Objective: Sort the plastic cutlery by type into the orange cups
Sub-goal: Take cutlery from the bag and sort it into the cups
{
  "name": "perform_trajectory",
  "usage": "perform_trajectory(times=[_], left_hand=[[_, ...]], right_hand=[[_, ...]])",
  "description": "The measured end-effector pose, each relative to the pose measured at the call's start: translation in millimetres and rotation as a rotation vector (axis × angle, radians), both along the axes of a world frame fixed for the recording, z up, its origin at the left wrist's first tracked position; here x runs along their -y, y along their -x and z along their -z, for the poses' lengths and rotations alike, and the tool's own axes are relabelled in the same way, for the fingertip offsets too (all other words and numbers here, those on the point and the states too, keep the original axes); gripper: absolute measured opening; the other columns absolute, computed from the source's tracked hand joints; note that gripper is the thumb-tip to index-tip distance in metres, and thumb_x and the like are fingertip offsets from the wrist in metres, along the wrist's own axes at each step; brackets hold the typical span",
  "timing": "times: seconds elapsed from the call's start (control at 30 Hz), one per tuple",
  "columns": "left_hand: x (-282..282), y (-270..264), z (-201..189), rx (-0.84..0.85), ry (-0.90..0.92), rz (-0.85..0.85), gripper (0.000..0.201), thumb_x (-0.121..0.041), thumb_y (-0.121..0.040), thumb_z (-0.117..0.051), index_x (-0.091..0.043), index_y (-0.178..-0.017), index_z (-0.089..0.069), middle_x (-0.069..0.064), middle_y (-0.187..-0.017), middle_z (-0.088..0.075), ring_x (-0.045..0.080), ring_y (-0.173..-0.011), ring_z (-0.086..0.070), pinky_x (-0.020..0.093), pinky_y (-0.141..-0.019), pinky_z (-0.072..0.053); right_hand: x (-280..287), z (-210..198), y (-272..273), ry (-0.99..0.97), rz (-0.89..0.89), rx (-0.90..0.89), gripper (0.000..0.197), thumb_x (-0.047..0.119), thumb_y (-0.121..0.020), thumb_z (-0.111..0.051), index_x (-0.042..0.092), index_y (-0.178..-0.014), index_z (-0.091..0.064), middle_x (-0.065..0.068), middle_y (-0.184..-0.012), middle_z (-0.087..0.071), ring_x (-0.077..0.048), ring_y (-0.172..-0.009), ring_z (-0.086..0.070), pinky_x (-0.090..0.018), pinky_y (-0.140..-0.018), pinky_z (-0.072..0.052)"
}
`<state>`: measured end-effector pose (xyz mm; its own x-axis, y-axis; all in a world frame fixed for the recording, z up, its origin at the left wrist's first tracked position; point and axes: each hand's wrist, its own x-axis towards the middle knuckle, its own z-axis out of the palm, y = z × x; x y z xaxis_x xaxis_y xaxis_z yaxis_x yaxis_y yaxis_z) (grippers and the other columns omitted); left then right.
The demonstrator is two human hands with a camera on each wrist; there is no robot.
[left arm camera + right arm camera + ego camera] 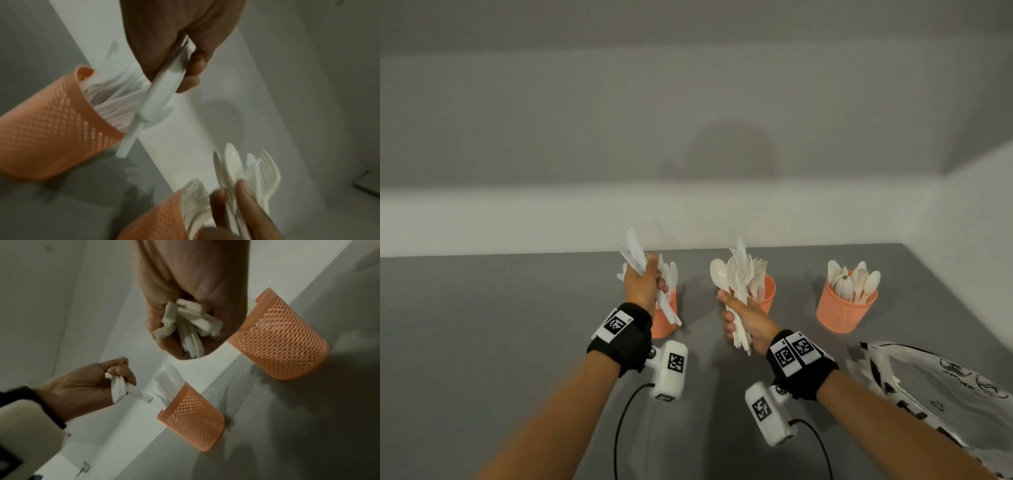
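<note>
Three orange mesh cups stand in a row on the grey table. The left cup (665, 322) holds white knives, the middle cup (767, 294) forks, the right cup (842, 313) spoons. Just above and in front of the left cup, my left hand (645, 282) grips a few knives (635, 251), blades up; the knife handles (158, 92) slant toward that cup (47, 129). My right hand (738, 317) holds a mixed bundle (736, 274) of a spoon, a knife and forks in front of the middle cup. Its fist is closed round the handle ends (185, 324).
A crumpled clear plastic bag (928, 387) with black print lies on the table at the right, near my right forearm. White walls close off the back and right side of the table. Camera cables trail below both wrists.
</note>
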<state>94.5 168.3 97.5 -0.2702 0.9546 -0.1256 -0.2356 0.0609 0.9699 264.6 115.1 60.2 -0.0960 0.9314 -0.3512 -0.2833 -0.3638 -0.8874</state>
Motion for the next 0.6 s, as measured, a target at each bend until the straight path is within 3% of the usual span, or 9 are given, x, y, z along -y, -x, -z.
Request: perform_trajectory(times=[0.07,0.2,0.3,0.4,0.47,0.53,0.6], left_hand=[[-9,10,-9,-0.09,-0.043,-0.044,0.034,-0.026,-0.093,-0.053,-0.014,-0.062,-0.045,-0.007,-0.037,-0.042,0.007,-0.033,-0.04,0.025,-0.048,-0.037],[-28,20,-27,-0.221,-0.139,-0.149,0.048,-0.046,-0.089,-0.053,-0.014,-0.055,-0.039,0.003,-0.052,-0.04,0.014,-0.048,-0.04,0.022,-0.054,-0.04],[-38,23,-21,-0.277,-0.174,-0.163,0.052,-0.047,-0.09,-0.049,-0.012,-0.053,-0.039,0.005,-0.052,-0.04,0.012,-0.045,-0.041,0.012,-0.047,-0.041],[-37,24,1,-0.366,-0.172,-0.121,0.052,-0.041,-0.092,-0.049,-0.01,-0.051,-0.04,0.005,-0.049,-0.042,0.0,-0.034,-0.042,0.005,-0.04,-0.036],[-34,25,19,-0.428,-0.168,-0.095,0.046,-0.036,-0.092,-0.052,-0.009,-0.055,-0.045,0.005,-0.052,-0.048,0.004,-0.043,-0.049,0.011,-0.048,-0.042],[-34,27,37,-0.5,-0.17,-0.071,0.031,-0.029,-0.09,-0.057,-0.007,-0.069,-0.05,0.009,-0.064,-0.056,0.02,-0.063,-0.056,0.024,-0.06,-0.045],[-37,30,48,-0.593,-0.208,-0.045,0.013,-0.019,-0.089,-0.058,-0.009,-0.083,-0.052,0.008,-0.079,-0.059,0.027,-0.076,-0.058,0.035,-0.074,-0.047]], right_hand=[[-5,-1,-1,-0.005,-0.012,0.023,0.015,0.028,-0.089,-0.062,0.02,-0.088,-0.049,0.007,-0.043,-0.038,-0.005,-0.034,-0.035,-0.016,-0.037,-0.032],[-10,-1,-5,-0.02,-0.007,0.088,0.013,0.026,-0.085,-0.066,0.022,-0.088,-0.054,0.008,-0.044,-0.037,-0.004,-0.034,-0.032,-0.016,-0.036,-0.031],[-14,-1,-7,-0.009,0.024,0.084,0.014,0.032,-0.087,-0.063,0.026,-0.085,-0.051,0.008,-0.043,-0.036,-0.005,-0.034,-0.031,-0.016,-0.037,-0.031],[-18,1,-9,0.014,0.046,0.095,0.023,0.037,-0.087,-0.062,0.022,-0.076,-0.049,0.007,-0.042,-0.039,-0.005,-0.033,-0.033,-0.017,-0.037,-0.032],[-20,2,-11,0.01,0.044,0.108,0.027,0.038,-0.087,-0.062,0.018,-0.075,-0.048,0.007,-0.042,-0.04,-0.005,-0.033,-0.033,-0.017,-0.037,-0.032],[-21,2,-12,0.009,0.032,0.116,0.027,0.038,-0.087,-0.061,0.017,-0.078,-0.048,0.007,-0.042,-0.041,-0.005,-0.032,-0.033,-0.017,-0.036,-0.032],[-21,1,-12,0.009,0.021,0.108,0.027,0.037,-0.088,-0.06,0.016,-0.077,-0.047,0.007,-0.041,-0.041,-0.004,-0.032,-0.033,-0.017,-0.036,-0.032]])
